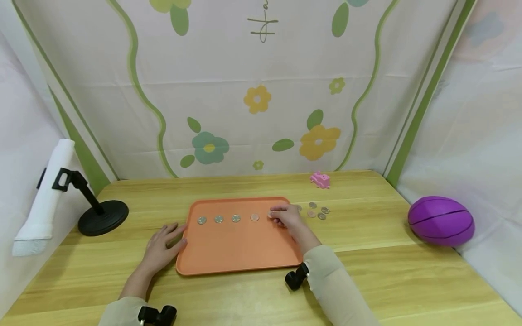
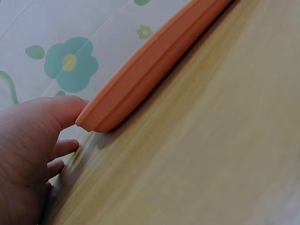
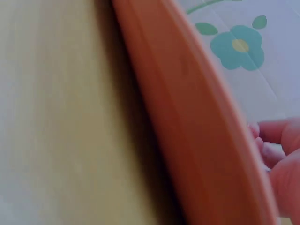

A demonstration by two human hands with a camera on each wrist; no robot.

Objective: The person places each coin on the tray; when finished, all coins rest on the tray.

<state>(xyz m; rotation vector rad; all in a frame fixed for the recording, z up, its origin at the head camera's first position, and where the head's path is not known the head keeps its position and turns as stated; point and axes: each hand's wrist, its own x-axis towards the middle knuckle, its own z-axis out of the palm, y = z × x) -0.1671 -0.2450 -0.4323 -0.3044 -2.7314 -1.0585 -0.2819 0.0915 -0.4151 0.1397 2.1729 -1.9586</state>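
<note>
The right hand (image 1: 290, 218) has a narrow grip — it pinches a coin (image 1: 270, 214) over the orange tray (image 1: 240, 251), to the right of four coins (image 1: 236, 218) which lie there in one row. The left hand (image 1: 160, 249) has its grip wide, with the thumb touching the left edge of the tray, and more coins (image 1: 321, 216) lie on the table (image 1: 220, 299) — near the tray's right side.

A white microphone (image 1: 44, 203) sits left, a purple ball (image 1: 441, 221) right
</note>
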